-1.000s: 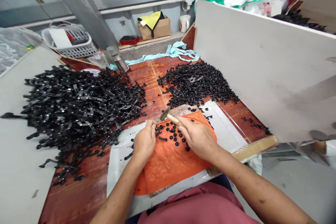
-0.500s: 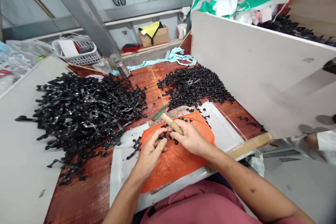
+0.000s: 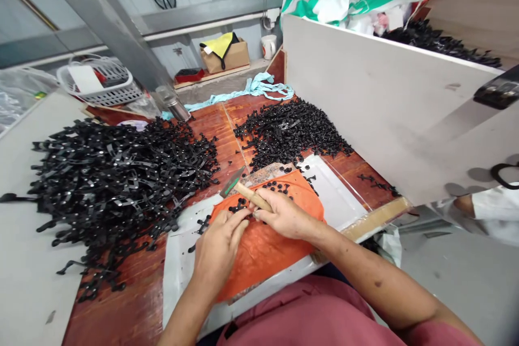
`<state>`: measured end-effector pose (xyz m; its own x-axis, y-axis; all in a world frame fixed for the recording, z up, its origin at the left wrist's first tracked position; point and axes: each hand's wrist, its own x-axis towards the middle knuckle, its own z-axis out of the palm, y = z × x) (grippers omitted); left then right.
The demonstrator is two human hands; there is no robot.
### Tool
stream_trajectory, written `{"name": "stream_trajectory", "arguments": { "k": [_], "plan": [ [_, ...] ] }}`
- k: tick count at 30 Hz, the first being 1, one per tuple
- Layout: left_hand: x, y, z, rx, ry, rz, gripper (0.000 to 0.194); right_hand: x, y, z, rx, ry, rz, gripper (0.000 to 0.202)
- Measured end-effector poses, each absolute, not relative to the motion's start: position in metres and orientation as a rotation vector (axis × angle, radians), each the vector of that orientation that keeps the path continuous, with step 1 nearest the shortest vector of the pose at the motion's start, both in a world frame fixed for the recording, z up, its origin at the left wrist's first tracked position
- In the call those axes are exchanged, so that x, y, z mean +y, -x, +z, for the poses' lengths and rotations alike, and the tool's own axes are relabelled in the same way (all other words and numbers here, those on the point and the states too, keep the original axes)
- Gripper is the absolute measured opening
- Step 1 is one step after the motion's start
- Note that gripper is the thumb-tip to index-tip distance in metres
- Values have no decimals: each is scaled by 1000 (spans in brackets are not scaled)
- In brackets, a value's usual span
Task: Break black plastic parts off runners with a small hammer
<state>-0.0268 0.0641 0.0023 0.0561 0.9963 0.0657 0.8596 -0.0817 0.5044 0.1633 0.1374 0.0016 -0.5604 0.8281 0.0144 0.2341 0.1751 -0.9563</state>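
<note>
My right hand (image 3: 284, 215) is wrapped round the wooden handle of a small hammer (image 3: 256, 197), its metal head pointing up and left. Opposite it, my left hand (image 3: 219, 240) has thumb and fingers pinched on a black jointed plastic piece (image 3: 238, 205), partly hidden by the fingers. Both hands are over an orange cloth (image 3: 263, 259) spread on a speckled stone slab (image 3: 270, 173). Small round black studs (image 3: 279, 187) lie on the cloth beyond the right hand. Another black jointed piece (image 3: 203, 224) rests by the cloth's left edge.
A big heap of black jointed pieces (image 3: 113, 178) covers the table's left. Small black studs are piled (image 3: 292, 132) at the back right. Pale boards (image 3: 377, 102) wall both sides. Behind stand a basket (image 3: 115, 92), a metal cup (image 3: 176, 105) and a light-blue cloth strip (image 3: 259, 86).
My left hand has rolled over, its back now facing up, and its fingers have closed together. The hammer stays in my right hand. The whole view has shifted slightly.
</note>
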Motion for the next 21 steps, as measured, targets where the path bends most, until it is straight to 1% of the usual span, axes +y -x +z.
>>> {"name": "stream_trajectory", "arguments": {
  "k": [3, 6, 9, 11, 14, 16, 18, 21],
  "plan": [
    [64, 27, 14, 2104, -2202, 484, 24, 134, -162, 3, -1926, 1019, 1361, 7],
    [65, 28, 15, 1923, -2230, 600, 21, 132, -163, 5, -1950, 1005, 1359, 10],
    [67, 27, 7, 1623, -1974, 670, 26, 131, -164, 7, -1967, 981, 1383, 9],
    [70, 27, 3, 1543, -1817, 655, 31, 129, -167, 9, -1970, 998, 1381, 10],
    [80, 32, 3, 1591, -1822, 614, 37, 125, -180, 14, -1964, 1065, 1323, 10],
    [90, 39, 3, 1672, -1889, 582, 40, 120, -194, 15, -1957, 1143, 1233, 6],
    [100, 47, 0, 1715, -1940, 522, 41, 115, -213, 11, -1937, 1247, 1130, 6],
    [111, 53, -11, 1736, -1997, 432, 40, 105, -244, -5, -1902, 1374, 1126, 8]
  ]
}}
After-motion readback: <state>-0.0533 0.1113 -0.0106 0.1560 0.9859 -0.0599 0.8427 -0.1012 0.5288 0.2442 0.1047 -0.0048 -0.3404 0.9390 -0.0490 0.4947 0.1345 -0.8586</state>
